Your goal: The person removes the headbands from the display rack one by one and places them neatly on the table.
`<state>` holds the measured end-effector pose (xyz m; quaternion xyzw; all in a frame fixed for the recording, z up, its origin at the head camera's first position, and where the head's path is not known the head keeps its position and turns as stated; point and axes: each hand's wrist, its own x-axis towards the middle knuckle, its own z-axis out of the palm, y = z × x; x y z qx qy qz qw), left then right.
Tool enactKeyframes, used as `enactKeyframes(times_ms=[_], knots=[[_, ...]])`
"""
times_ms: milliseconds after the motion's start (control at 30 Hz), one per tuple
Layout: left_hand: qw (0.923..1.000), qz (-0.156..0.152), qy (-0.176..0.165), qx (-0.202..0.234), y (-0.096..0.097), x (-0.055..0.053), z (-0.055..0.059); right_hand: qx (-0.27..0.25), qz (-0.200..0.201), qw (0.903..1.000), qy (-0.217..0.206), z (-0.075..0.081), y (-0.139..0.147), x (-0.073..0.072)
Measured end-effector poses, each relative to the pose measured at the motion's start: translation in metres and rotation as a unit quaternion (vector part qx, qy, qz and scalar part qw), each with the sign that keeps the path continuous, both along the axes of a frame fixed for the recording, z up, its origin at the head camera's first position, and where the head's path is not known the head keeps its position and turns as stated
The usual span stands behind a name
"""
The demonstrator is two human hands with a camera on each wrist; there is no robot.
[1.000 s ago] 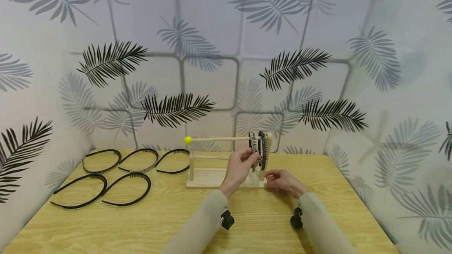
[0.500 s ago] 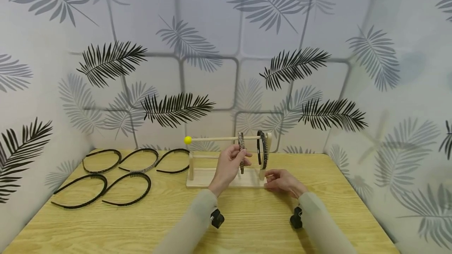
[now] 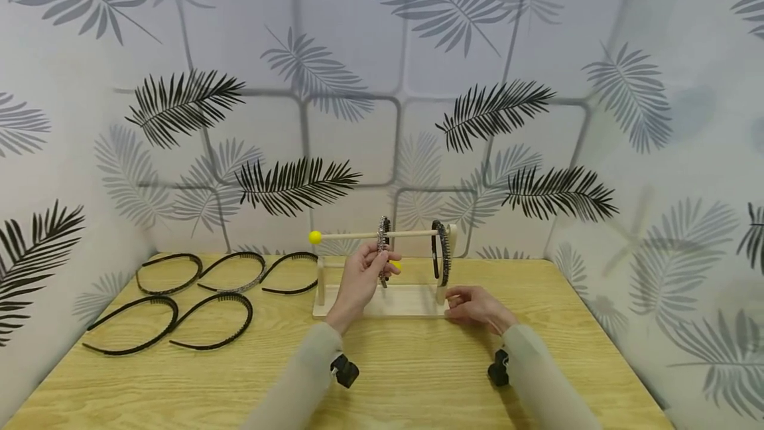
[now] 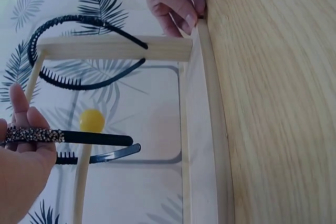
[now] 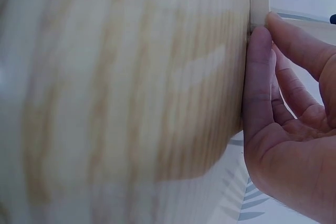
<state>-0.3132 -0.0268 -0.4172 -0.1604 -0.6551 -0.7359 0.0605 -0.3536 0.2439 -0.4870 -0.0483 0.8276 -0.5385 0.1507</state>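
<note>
My left hand (image 3: 358, 281) pinches a toothed headband studded with glittery stones (image 3: 381, 237), which hangs around the stand's upper rod (image 3: 412, 234). In the left wrist view its two dark ends (image 4: 97, 138) point toward the base. A black toothed headband (image 3: 444, 257) hangs on the same rod, close to the right upright (image 4: 115, 49). My right hand (image 3: 480, 308) holds the right end of the wooden stand's base (image 3: 418, 310) by thumb and fingers. In the right wrist view the fingertips (image 5: 260, 38) lie at the base's edge.
Several dark headbands lie on the wooden table (image 3: 394, 377) at the left, including a black one (image 3: 211, 347) in front and one with a glittery part (image 3: 259, 277) behind. A yellow ball (image 3: 314, 237) caps the upper rod's left end. A patterned wall (image 3: 358, 138) stands behind.
My left hand has slid the glittery headband leftward along the upper rod, away from the black headband by the upright. My right hand has stayed at the base's right end.
</note>
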Motion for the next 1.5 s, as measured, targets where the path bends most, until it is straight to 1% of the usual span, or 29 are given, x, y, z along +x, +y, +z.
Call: enactKeyframes(times_ms=[133,367,467,667,867,967,1100,1200,1400,1500], knots=[[0.9999,0.014,-0.003,0.001,-0.011,0.001,-0.001,-0.006,0.001,1.0,-0.006,-0.001,-0.001,0.002],[0.9998,0.02,-0.004,-0.005,-0.026,0.0,-0.003,-0.011,-0.014,0.9998,-0.011,0.0,0.001,0.004],[0.9994,0.033,-0.006,-0.011,-0.034,0.001,-0.004,-0.013,-0.01,0.9998,-0.01,0.001,0.0,0.003],[0.9982,0.055,0.002,-0.025,-0.047,0.004,-0.004,-0.007,-0.012,0.9999,-0.007,0.001,-0.002,0.001],[0.997,0.073,-0.005,-0.025,-0.062,0.012,-0.008,0.005,-0.017,0.9998,-0.003,-0.003,-0.005,0.004],[0.9969,0.075,-0.008,-0.024,-0.069,0.015,-0.01,0.008,-0.024,0.9997,-0.004,-0.004,-0.007,0.005],[0.997,0.076,-0.001,-0.016,-0.074,0.013,-0.009,0.009,-0.017,0.9998,-0.001,-0.003,-0.005,0.005],[0.9963,0.084,0.006,-0.015,-0.076,0.011,-0.006,0.007,-0.011,0.9999,0.003,-0.001,-0.003,0.004],[0.9954,0.093,-0.002,-0.021,-0.08,0.01,-0.004,-0.016,-0.004,0.9998,-0.01,0.003,0.0,0.003],[0.9954,0.094,0.003,-0.018,-0.084,0.009,-0.003,-0.013,-0.002,0.9999,-0.01,0.002,0.0,0.002]])
